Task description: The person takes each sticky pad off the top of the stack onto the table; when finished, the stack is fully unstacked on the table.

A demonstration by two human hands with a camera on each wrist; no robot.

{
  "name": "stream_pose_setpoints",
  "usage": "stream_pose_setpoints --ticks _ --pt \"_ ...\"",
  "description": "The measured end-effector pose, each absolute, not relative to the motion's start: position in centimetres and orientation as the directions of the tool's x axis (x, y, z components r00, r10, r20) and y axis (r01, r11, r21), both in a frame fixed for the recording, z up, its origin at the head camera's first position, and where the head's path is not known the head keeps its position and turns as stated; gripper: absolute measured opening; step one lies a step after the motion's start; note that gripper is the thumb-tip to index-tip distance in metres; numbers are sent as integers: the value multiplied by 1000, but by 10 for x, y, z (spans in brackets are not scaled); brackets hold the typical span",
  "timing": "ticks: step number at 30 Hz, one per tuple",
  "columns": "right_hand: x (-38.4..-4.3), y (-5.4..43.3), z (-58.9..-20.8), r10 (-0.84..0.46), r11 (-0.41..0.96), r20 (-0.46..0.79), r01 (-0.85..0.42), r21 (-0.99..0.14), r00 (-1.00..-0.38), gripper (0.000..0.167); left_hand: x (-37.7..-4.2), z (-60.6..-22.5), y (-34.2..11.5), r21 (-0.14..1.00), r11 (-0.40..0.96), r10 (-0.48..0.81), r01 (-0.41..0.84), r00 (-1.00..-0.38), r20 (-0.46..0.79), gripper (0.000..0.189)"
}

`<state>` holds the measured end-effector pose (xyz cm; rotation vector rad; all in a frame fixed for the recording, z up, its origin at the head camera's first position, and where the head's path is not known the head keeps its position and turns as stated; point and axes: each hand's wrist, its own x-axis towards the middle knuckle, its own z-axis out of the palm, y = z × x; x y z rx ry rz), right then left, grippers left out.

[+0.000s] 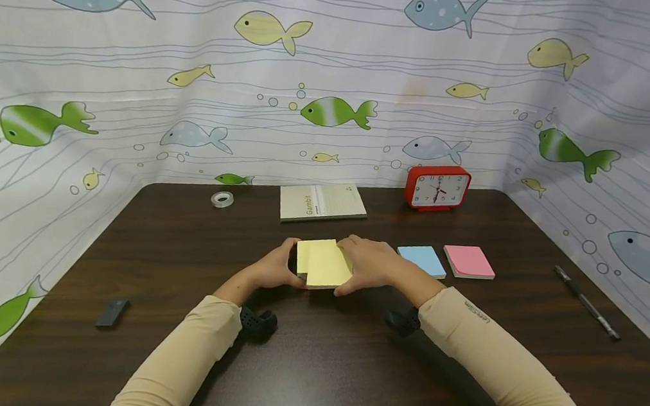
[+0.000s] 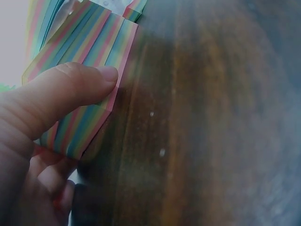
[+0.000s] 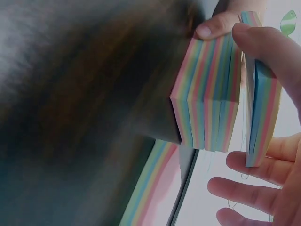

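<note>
In the head view, my left hand (image 1: 274,267) grips a thick stack of sticky notes (image 1: 303,253) by its left side. The right wrist view shows that stack (image 3: 204,94) with striped pink, yellow and blue edges, my left thumb on its near side. My right hand (image 1: 370,264) pinches a thinner yellow-topped sticky note pad (image 1: 331,265) between thumb and fingers. This pad overlaps the stack in the head view, shifted to the right; a narrow gap parts them in the right wrist view. The left wrist view shows my left thumb pressed across the striped edges.
Right of my hands lie a blue sticky note pad (image 1: 422,260) and a pink one (image 1: 469,261). Behind are a notebook (image 1: 323,203), a red alarm clock (image 1: 438,187) and a tape roll (image 1: 222,200). A pen (image 1: 586,302) lies far right, a small dark block (image 1: 113,313) left.
</note>
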<state>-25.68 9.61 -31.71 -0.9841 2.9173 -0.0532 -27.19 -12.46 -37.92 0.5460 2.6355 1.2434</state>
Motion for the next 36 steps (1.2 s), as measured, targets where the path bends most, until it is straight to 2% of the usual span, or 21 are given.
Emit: stream_pose_setpoints --ticks 11,22,36 --pt "-237 101 -325 -674 738 -13 -672 -60 -739 86 -273 -380 -125 771 590 396 239 -918 -19 88" --pt "-219 100 -327 -700 712 -35 -694 -104 -713 84 -272 -380 -126 775 582 407 246 -913 -16 87" --pt "-205 93 -337 -728 685 -63 -728 -32 -682 83 -272 -380 -125 755 606 395 252 -918 -11 91"
